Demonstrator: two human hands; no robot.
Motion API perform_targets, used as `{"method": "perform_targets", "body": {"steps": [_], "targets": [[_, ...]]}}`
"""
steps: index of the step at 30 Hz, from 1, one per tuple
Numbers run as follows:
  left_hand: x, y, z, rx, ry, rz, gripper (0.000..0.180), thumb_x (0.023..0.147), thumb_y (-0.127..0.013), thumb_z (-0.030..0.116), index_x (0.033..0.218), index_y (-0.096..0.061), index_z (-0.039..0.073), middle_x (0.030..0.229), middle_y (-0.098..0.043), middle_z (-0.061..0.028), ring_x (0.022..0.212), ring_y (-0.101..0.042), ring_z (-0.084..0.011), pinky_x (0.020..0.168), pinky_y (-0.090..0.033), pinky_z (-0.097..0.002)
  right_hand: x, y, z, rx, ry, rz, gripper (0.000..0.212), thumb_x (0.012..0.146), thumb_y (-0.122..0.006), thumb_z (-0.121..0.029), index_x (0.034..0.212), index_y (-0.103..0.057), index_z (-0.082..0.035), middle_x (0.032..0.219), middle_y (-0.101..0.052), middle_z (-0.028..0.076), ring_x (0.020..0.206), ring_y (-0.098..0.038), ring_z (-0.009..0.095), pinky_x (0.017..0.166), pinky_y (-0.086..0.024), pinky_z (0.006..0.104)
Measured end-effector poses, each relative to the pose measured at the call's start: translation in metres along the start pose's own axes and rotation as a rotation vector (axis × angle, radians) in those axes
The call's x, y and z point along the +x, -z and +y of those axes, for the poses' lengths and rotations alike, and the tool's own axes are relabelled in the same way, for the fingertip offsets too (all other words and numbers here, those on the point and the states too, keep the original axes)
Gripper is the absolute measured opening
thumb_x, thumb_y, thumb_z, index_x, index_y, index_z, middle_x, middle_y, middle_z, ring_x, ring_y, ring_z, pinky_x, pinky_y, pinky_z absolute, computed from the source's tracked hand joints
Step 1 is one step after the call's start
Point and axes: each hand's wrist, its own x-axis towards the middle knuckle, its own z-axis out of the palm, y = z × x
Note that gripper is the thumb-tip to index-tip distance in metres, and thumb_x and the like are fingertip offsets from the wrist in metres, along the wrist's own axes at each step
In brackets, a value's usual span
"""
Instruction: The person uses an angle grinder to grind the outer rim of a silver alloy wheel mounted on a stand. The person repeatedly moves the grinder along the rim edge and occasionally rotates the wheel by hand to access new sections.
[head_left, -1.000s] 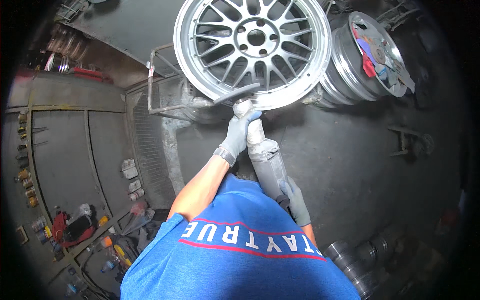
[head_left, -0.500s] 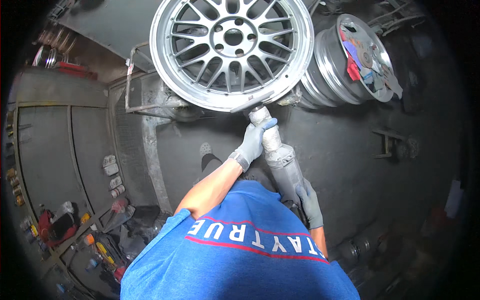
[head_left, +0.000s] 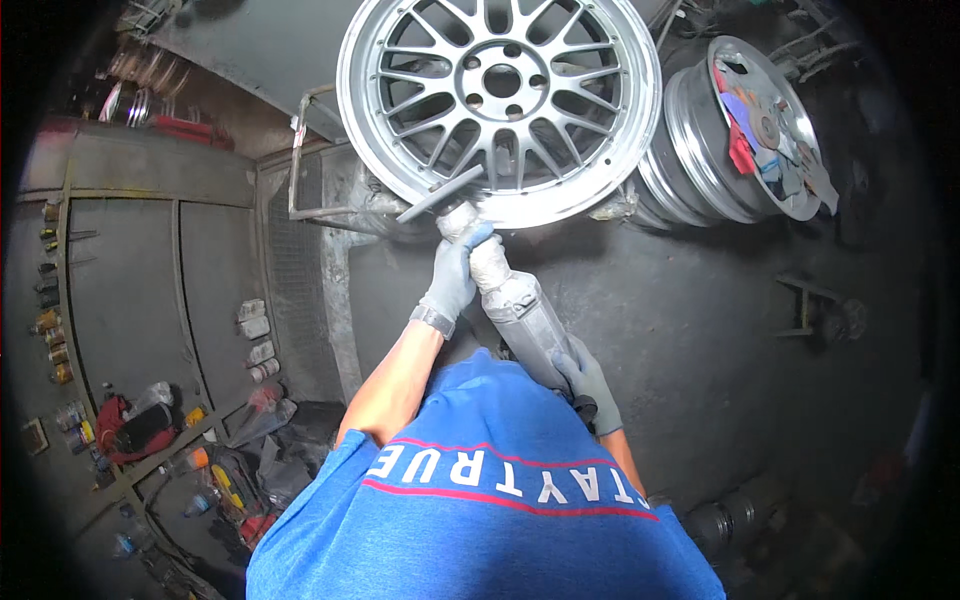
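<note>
A silver multi-spoke car wheel rim (head_left: pixel 592 205) lies face up ahead of me. I hold a long grey angle grinder (head_left: pixel 527 318) whose neck is wrapped in white material. My left hand (head_left: pixel 455 272), in a pale grey-blue glove, is closed round the wrapped neck. Farther back, my right hand (head_left: pixel 592 382), gloved the same way, grips the grinder's body near its rear end. The grinder's flat disc (head_left: pixel 440 194) is tilted, seen nearly edge-on, over the near left lip of the rim. Whether the disc touches the metal I cannot tell.
Stacked wheels (head_left: pixel 690 150) stand to the right, the outer one holding cloths, sanding discs and other scraps. A metal frame (head_left: pixel 296 165) juts out left of the rim. Shelves (head_left: pixel 125 290) with cans and bottles line the left. A small stand (head_left: pixel 805 305) sits at right.
Both hands have swung the grinder leftward, and its disc has shifted left along the rim's near lip and tilted more steeply. My view has turned slightly left. Both grips stay closed.
</note>
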Motion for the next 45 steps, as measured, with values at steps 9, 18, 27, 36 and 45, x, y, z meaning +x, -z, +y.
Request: {"method": "perform_targets", "body": {"steps": [9,18,27,36,45], "targets": [[0.003,-0.044,-0.069,-0.101,0.092,-0.009,0.023,0.099,-0.079,0.015,0.116,-0.067,0.006,0.099,-0.077,-0.0141,0.088,-0.077,-0.0277,0.083,-0.065,-0.0426,-0.030,0.075,-0.013,-0.072,-0.047,0.023,0.067,0.106,-0.073,-0.029,0.161,-0.052,0.004,0.154,-0.064,0.018,0.142,-0.059,0.026,0.120,-0.045,0.0375],[0.033,-0.140,-0.137,-0.170,0.198,-0.145,0.021,0.094,-0.086,0.009,0.109,-0.071,0.012,0.096,-0.076,-0.0042,0.083,-0.075,-0.0190,0.076,-0.063,-0.0371,-0.068,0.148,-0.043,-0.062,-0.080,0.217,0.064,0.108,-0.069,-0.025,0.162,-0.050,0.006,0.154,-0.063,0.019,0.141,-0.059,0.026,0.120,-0.045,0.0360],[0.018,-0.094,-0.115,-0.135,0.116,-0.028,0.017,0.098,-0.082,0.014,0.108,-0.069,0.009,0.094,-0.077,-0.0100,0.080,-0.076,-0.0234,0.074,-0.064,-0.0397,-0.044,0.129,-0.015,-0.076,-0.075,0.087,0.068,0.107,-0.070,-0.027,0.162,-0.049,0.007,0.158,-0.060,0.022,0.144,-0.057,0.028,0.122,-0.042,0.0391],[0.003,-0.062,-0.083,-0.073,0.021,0.079,0.019,0.098,-0.080,0.016,0.110,-0.068,0.007,0.096,-0.077,-0.0131,0.081,-0.076,-0.0257,0.074,-0.065,-0.0410,-0.021,0.106,-0.015,-0.051,-0.071,-0.045,0.066,0.107,-0.071,-0.028,0.160,-0.051,0.006,0.153,-0.063,0.021,0.141,-0.060,0.029,0.119,-0.047,0.0391],[0.039,-0.134,-0.141,-0.200,0.119,-0.085,0.022,0.094,-0.087,0.013,0.110,-0.072,0.014,0.094,-0.074,-0.0020,0.080,-0.073,-0.0172,0.073,-0.061,-0.0351,-0.042,0.178,-0.034,-0.254,-0.011,0.120,0.061,0.109,-0.068,-0.030,0.159,-0.054,0.003,0.150,-0.066,0.019,0.132,-0.065,0.026,0.107,-0.055,0.0379]]}}
